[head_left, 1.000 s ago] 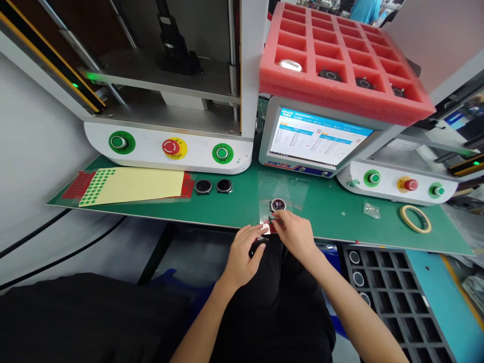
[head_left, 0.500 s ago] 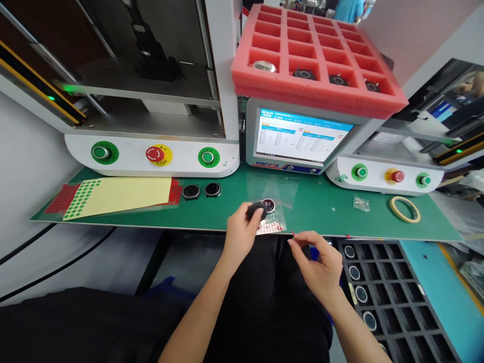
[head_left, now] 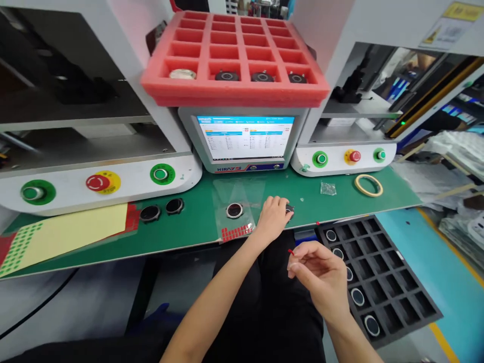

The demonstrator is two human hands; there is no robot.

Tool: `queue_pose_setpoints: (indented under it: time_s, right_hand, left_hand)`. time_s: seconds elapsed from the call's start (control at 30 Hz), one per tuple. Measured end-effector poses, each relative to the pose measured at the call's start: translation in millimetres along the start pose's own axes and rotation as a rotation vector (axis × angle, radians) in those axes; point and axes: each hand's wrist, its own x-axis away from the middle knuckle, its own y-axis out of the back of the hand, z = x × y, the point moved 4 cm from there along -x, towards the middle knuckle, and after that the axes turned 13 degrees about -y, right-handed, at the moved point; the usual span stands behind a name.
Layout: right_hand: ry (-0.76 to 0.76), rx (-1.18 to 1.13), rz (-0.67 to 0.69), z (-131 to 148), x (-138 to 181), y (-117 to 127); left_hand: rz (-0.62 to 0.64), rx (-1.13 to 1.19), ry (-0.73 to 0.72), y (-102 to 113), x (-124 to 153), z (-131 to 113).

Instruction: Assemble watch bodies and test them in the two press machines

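My left hand [head_left: 273,217] is closed around a small round black part [head_left: 289,208] and rests on the green mat [head_left: 196,222], right of a clear film sheet [head_left: 238,201]. On that film lie another round part with a silvery rim [head_left: 234,210] and a strip of small red stickers [head_left: 236,233]. My right hand [head_left: 319,275] hovers below the table edge over my lap, its fingertips pinching a tiny red sticker [head_left: 290,251].
A black compartment tray [head_left: 378,282] with several round parts sits at the lower right. Two black round parts [head_left: 162,210] and a yellow sheet [head_left: 71,232] lie at the left. A red foam tray [head_left: 234,55] sits above a lit screen [head_left: 245,137]. A tape ring [head_left: 368,185] lies at the right.
My left hand has carried the black part to the right past the film. My right hand has drawn back from the film with a red sticker. The view has swung right.
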Motion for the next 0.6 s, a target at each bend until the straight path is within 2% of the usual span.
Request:
queue_pose_setpoints:
  time_s: [0.07, 0.17, 0.33, 0.43, 0.6]
  right_hand:
    - [0.009, -0.020, -0.008, 2.2, 2.3, 4.1]
    - [0.054, -0.043, 0.011, 8.1, 6.6, 6.9]
    - [0.118, 0.008, 0.075, 12.3, 13.4, 5.3]
    - [0.141, 0.051, 0.106, 10.1, 17.7, 2.5]
    - [0.165, 0.110, 0.127, 9.1, 25.7, -0.4]
  left_hand:
    - [-0.039, 0.040, -0.018, 8.9, 9.2, -8.5]
    - [-0.093, 0.162, -0.044, 30.8, 39.4, -37.0]
    - [-0.327, 0.602, -0.099, 67.7, 98.5, -84.9]
    - [-0.364, 0.592, -0.131, 73.5, 115.0, -97.6]
    - [-0.428, 0.446, -0.187, 76.3, 120.4, -106.7]
